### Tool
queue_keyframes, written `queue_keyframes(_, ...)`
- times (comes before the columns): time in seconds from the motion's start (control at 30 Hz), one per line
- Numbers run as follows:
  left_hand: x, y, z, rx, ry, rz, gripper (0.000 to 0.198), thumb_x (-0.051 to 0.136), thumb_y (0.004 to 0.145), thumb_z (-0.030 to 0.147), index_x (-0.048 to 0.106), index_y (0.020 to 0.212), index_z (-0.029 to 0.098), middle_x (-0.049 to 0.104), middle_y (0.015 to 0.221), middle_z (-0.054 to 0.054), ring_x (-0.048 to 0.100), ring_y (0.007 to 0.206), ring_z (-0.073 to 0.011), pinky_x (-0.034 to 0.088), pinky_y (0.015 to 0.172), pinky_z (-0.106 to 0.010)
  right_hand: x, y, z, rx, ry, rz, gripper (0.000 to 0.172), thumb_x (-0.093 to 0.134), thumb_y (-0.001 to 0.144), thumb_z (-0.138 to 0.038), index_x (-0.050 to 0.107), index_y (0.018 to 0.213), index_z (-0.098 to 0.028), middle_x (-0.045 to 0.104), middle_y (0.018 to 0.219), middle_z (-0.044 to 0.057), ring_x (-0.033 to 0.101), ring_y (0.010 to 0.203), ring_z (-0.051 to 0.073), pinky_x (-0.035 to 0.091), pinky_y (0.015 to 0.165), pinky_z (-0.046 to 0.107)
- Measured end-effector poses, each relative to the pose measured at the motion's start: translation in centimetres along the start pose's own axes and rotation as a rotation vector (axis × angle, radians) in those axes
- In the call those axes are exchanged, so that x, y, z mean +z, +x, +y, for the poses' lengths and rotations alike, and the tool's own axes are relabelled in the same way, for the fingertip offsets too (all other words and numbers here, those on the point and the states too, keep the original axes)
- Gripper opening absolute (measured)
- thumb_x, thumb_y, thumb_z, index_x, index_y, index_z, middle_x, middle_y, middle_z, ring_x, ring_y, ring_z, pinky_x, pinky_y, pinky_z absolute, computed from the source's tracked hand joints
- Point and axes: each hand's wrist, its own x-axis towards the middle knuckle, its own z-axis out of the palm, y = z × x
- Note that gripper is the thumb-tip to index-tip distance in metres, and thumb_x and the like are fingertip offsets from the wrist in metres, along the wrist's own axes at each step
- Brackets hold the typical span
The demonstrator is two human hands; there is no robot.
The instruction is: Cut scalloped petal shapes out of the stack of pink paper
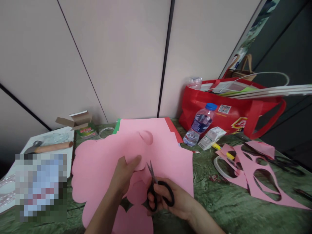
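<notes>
My right hand (181,201) has its fingers in the black handles of a pair of scissors (152,175). The blades point up and away, slightly parted, just right of my left hand (122,174). That hand is closed on a piece of pink paper (139,167), with the thumb on top and the other fingers hidden. Beneath both hands lie larger pink sheets (168,139), stacked over green and red ones. To the left is a pink shape with a scalloped edge (91,165); round pink pieces (140,219) lie close to me.
On the right are pink offcuts with holes (264,182), a tape roll (216,165), a water bottle (200,125), a small carton (212,138) and a red bag (192,104). At left are an opened box (85,128) and a wooden-handled tool (55,147) on a white board.
</notes>
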Motion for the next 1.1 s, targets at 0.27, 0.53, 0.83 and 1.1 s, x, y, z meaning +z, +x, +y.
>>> queue_keyframes(0.27,0.4,-0.1,0.0,0.023,-0.038,-0.024,0.035,0.07,0.065,0.03,0.063,0.089,0.006,0.07,0.08,-0.014,0.065,0.073,-0.0233,0.05,0.071,-0.035,-0.4,0.0,0.8,0.016,0.042,-0.094,0.029,0.073,0.068,-0.036,0.059,0.078,-0.012,0.061,0.063,0.0,0.059,0.055,0.012,0.051,0.06,0.033)
queue_keyframes(0.53,0.4,0.1,-0.5,0.025,-0.045,0.054,0.041,0.075,0.058,0.031,0.064,0.087,0.005,0.07,0.08,-0.015,0.065,0.077,-0.0246,0.05,0.07,-0.035,0.7,-0.2,0.2,-0.026,-0.002,-0.067,0.027,0.074,0.067,-0.034,0.059,0.078,-0.015,0.061,0.062,-0.001,0.058,0.054,0.012,0.048,0.057,0.03)
queue_keyframes(0.83,2.4,-1.4,-0.8,-0.019,-0.018,0.155,0.019,0.066,0.066,0.025,0.062,0.075,0.009,0.068,0.072,-0.009,0.062,0.064,-0.0181,0.05,0.061,-0.03,2.6,0.3,1.3,-0.279,-0.044,0.125,0.031,0.068,0.073,-0.043,0.053,0.082,-0.017,0.058,0.058,-0.003,0.054,0.053,0.012,0.041,0.054,0.026)
queue_keyframes(1.1,2.6,-1.8,-0.3,0.0,0.187,0.203,0.013,0.064,0.065,0.025,0.059,0.06,0.014,0.06,0.052,-0.001,0.056,0.05,-0.0174,0.045,0.048,-0.028,2.7,0.4,1.7,-0.33,-0.016,0.198,0.031,0.066,0.075,-0.045,0.054,0.086,-0.018,0.058,0.063,-0.002,0.053,0.057,0.012,0.041,0.058,0.027)
